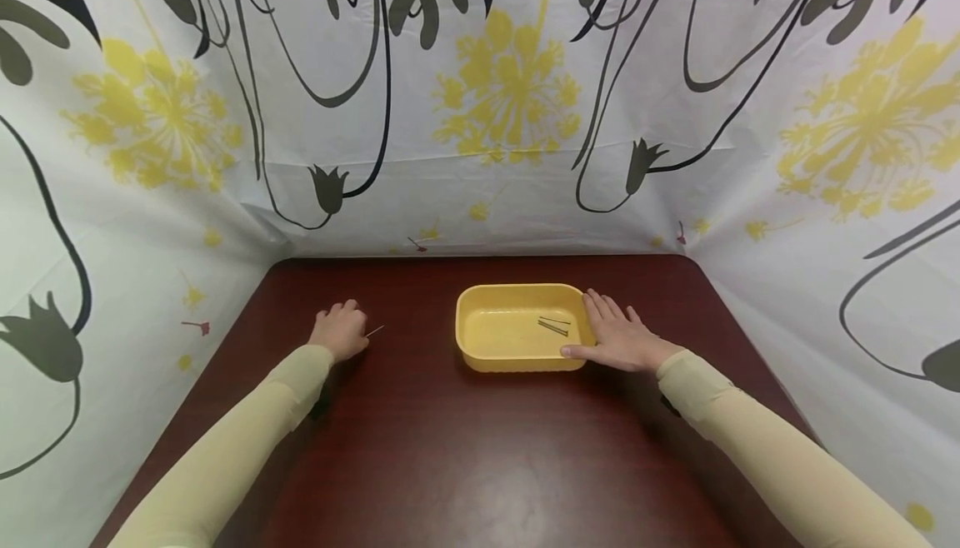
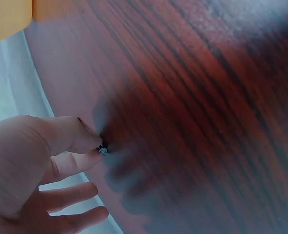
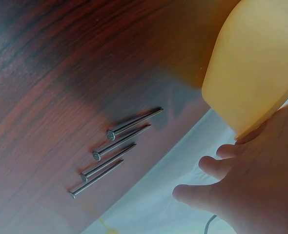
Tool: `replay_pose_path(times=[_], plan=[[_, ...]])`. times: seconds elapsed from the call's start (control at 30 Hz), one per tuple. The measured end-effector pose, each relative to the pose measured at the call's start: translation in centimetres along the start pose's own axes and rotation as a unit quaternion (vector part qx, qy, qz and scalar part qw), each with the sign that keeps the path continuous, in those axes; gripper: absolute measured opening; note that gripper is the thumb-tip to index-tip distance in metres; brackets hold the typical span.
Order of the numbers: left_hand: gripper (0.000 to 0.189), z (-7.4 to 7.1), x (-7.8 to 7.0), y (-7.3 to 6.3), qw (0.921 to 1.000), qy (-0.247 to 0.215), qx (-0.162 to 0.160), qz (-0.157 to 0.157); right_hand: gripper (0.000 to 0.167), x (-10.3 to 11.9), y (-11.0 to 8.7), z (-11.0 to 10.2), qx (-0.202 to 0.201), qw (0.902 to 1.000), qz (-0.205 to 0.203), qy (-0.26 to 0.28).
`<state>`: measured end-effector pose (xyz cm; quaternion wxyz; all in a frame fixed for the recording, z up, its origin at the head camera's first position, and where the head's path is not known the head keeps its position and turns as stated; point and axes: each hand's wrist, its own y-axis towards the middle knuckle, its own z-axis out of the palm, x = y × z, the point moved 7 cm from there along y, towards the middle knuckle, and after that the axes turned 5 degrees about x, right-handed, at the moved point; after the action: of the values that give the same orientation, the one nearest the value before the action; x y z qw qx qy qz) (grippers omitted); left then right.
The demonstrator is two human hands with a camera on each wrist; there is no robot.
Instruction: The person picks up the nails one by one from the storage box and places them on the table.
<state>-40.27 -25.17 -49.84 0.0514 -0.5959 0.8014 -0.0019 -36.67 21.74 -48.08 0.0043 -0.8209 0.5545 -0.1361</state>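
Note:
Far left on the table, my left hand (image 1: 339,331) pinches a thin metal nail (image 1: 375,331) between thumb and index finger. In the left wrist view the round, ridged nail head (image 2: 103,150) pokes out past the fingertips, low over the wood, and the other fingers are spread. A yellow plastic tray (image 1: 517,364) stands near the middle, with a few nails (image 1: 553,328) lying on its floor. My right hand (image 1: 622,344) rests with outstretched fingers on the tray's right rim. Several more nails (image 3: 124,140) lie side by side on the table in the right wrist view, hidden in the head view.
The dark red wooden table (image 1: 450,456) has rounded far corners. A white cloth (image 1: 480,215) with grey and yellow plant prints hangs behind it and along both sides, close to the table's edges.

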Motion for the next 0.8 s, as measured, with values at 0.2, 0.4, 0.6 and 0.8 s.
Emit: replay_pose_path(times=[0.2, 0.4, 0.6, 0.8], plan=[[0.023, -0.2, -0.1, -0.1, 1.0, 0.002, 0.005, -0.001, 0.128, 0.0, 0.1, 0.0, -0.002, 1.0, -0.003, -0.003], [0.02, -0.9, -0.4, 0.1, 1.0, 0.002, -0.008, 0.001, 0.128, 0.0, -0.1, -0.2, 0.0, 1.0, 0.0, -0.001], [0.017, -2.4, -1.2, 0.6, 0.9995, -0.018, -0.025, 0.003, 0.128, 0.0, 0.0, -0.1, 0.005, 1.0, 0.001, -0.006], [0.012, -4.7, -3.3, 1.4, 0.9988, -0.003, -0.039, 0.03, 0.129, 0.1, -0.1, -0.3, 0.008, 0.9999, 0.0, -0.008]])
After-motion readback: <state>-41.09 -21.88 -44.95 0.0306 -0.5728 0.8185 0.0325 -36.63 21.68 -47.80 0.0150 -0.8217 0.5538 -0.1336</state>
